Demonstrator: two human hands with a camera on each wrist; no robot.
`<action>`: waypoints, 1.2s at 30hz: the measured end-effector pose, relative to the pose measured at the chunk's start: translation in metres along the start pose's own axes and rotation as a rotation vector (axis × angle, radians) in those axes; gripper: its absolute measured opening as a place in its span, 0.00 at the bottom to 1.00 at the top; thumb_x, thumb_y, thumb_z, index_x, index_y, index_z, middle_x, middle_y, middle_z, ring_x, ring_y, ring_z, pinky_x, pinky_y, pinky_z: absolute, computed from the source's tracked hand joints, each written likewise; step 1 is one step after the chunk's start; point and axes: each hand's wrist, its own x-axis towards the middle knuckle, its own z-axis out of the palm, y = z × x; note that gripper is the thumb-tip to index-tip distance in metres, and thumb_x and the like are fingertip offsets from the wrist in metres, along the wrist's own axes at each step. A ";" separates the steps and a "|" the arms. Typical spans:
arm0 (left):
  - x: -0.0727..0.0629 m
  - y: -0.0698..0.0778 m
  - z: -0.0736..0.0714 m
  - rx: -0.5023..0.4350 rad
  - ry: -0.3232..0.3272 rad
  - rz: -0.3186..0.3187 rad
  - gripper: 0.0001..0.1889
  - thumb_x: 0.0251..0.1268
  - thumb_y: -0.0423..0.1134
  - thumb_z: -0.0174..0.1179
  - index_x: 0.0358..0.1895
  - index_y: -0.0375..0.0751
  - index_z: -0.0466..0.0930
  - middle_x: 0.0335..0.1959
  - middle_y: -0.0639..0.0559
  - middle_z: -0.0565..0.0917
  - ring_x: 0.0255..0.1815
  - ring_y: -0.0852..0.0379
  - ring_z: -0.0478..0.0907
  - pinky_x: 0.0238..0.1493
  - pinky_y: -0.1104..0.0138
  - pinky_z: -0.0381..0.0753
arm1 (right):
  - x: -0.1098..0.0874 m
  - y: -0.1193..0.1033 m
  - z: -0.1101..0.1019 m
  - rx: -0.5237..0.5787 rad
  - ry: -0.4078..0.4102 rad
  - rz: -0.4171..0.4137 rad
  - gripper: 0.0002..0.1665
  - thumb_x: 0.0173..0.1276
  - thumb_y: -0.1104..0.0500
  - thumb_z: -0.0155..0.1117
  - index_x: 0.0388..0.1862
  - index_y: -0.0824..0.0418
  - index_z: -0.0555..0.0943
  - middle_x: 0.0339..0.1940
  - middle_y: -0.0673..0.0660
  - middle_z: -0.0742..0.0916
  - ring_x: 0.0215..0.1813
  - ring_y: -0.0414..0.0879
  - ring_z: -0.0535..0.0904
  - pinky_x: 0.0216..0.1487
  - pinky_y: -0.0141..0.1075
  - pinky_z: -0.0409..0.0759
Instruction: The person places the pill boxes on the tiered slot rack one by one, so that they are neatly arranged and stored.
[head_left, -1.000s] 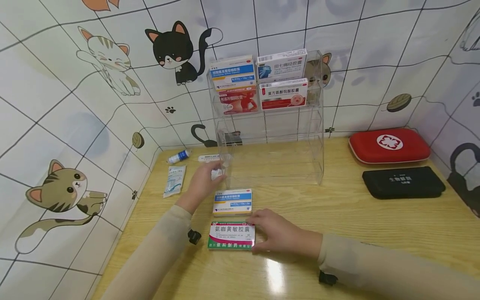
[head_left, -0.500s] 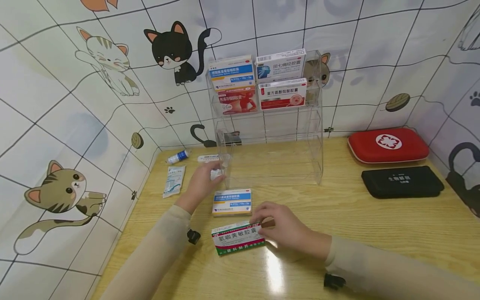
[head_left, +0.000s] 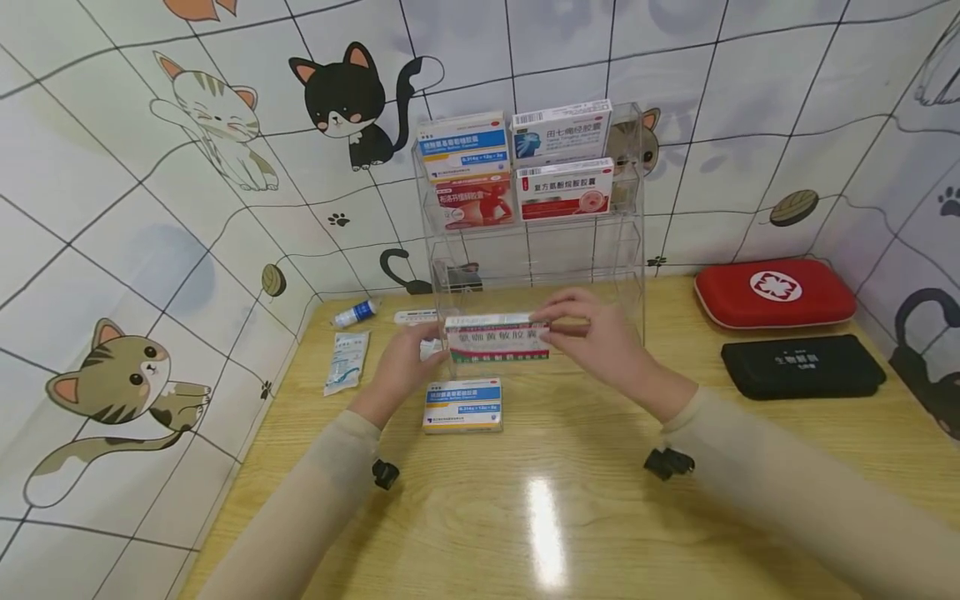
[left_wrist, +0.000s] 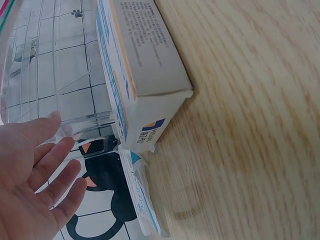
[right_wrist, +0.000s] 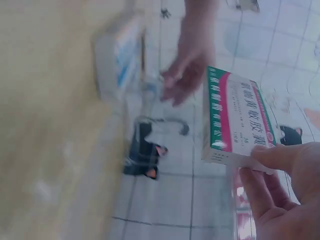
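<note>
My right hand [head_left: 600,337] pinches the right end of a white, green and magenta medicine box [head_left: 495,342]. The box is raised in front of the lower part of a clear plastic display rack [head_left: 641,308], its printed face toward me; the gap to the rack cannot be judged. My left hand [head_left: 405,362] is at the rack's lower left side, and its thumb and fingers [left_wrist: 62,150] lie about the clear edge. Just in front of the rack, a blue, white and yellow medicine box [head_left: 462,407] lies flat on the table.
Several medicine boxes [head_left: 476,204] stand on the rack's upper tiers. At left lie a small bottle [head_left: 355,313], a white packet [head_left: 347,362] and a white strip [head_left: 415,317]. A red case [head_left: 776,292] and a black pouch [head_left: 802,367] lie at right on the wooden table [head_left: 600,508].
My right hand has picked up the green and magenta box from the table, tilted it up and carried it forward to the rack. My left hand has stayed at the rack's side.
</note>
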 end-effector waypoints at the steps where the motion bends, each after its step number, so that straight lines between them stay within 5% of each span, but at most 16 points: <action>1: 0.000 0.000 0.000 0.002 -0.001 -0.003 0.27 0.70 0.43 0.69 0.70 0.44 0.76 0.61 0.47 0.84 0.65 0.45 0.79 0.70 0.48 0.77 | 0.009 -0.001 -0.004 -0.011 0.032 -0.029 0.13 0.67 0.67 0.73 0.50 0.58 0.89 0.59 0.54 0.83 0.58 0.51 0.85 0.54 0.30 0.87; 9: 0.000 0.005 -0.002 0.011 -0.005 -0.014 0.25 0.69 0.44 0.69 0.66 0.41 0.78 0.61 0.45 0.85 0.66 0.44 0.79 0.70 0.47 0.77 | 0.073 -0.013 -0.022 -0.046 0.201 -0.170 0.11 0.69 0.65 0.72 0.49 0.61 0.89 0.55 0.52 0.84 0.57 0.44 0.85 0.58 0.31 0.85; 18: 0.000 0.002 -0.001 -0.002 -0.013 -0.008 0.27 0.70 0.44 0.69 0.68 0.42 0.77 0.60 0.46 0.85 0.66 0.45 0.79 0.70 0.48 0.77 | 0.111 -0.010 -0.021 -0.051 0.247 -0.073 0.11 0.70 0.63 0.71 0.50 0.61 0.89 0.57 0.51 0.82 0.60 0.42 0.82 0.61 0.31 0.84; 28: -0.002 0.004 -0.003 0.021 -0.009 -0.024 0.27 0.70 0.46 0.69 0.69 0.44 0.77 0.60 0.47 0.85 0.66 0.45 0.79 0.70 0.48 0.77 | 0.119 0.020 -0.008 -0.076 0.199 -0.023 0.11 0.70 0.65 0.70 0.50 0.59 0.90 0.57 0.53 0.82 0.64 0.47 0.80 0.63 0.42 0.85; 36: -0.001 0.005 -0.002 0.015 -0.011 -0.027 0.27 0.69 0.44 0.69 0.69 0.43 0.76 0.61 0.47 0.85 0.66 0.45 0.79 0.70 0.48 0.77 | 0.117 0.030 0.000 -0.051 0.186 -0.003 0.13 0.71 0.63 0.71 0.53 0.57 0.89 0.61 0.52 0.83 0.66 0.46 0.80 0.62 0.36 0.85</action>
